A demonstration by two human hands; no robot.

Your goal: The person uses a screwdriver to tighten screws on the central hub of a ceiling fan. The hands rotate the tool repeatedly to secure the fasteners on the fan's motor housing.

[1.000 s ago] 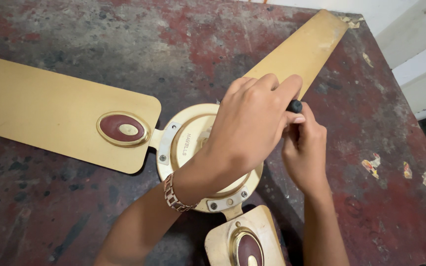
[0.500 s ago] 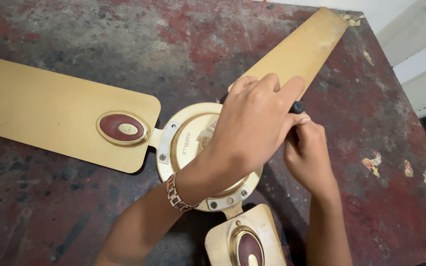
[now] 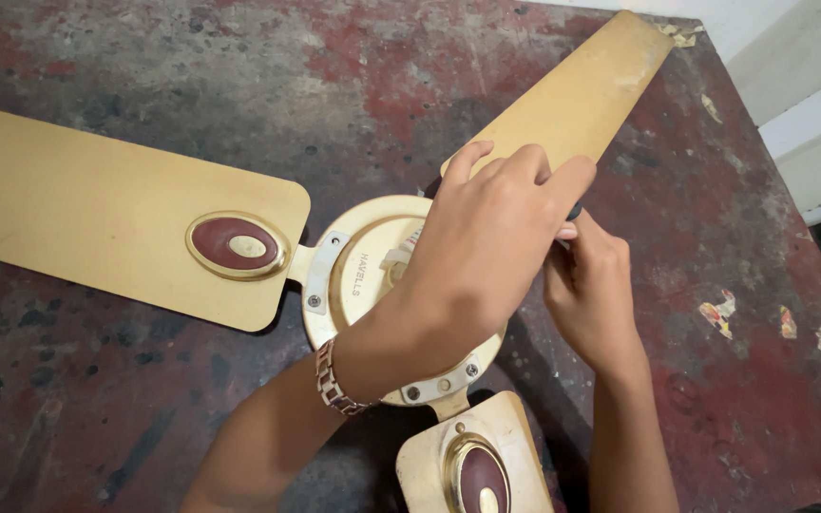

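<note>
The fingers point(image 3: 515, 180) of the left hand point(image 3: 486, 247) lie curled and spread over the round motor housing point(image 3: 353, 285) of a gold ceiling fan, pressing on it rather than gripping, while the right hand point(image 3: 589, 285) just beside them closes around a dark tool handle point(image 3: 575, 211) whose tip is hidden. Below the wrists lies one fan blade point(image 3: 472, 456). Left of the fingers lies a second blade point(image 3: 97, 209), a third blade point(image 3: 582, 95) stretches beyond them, all on a worn red table point(image 3: 734, 380).
</note>
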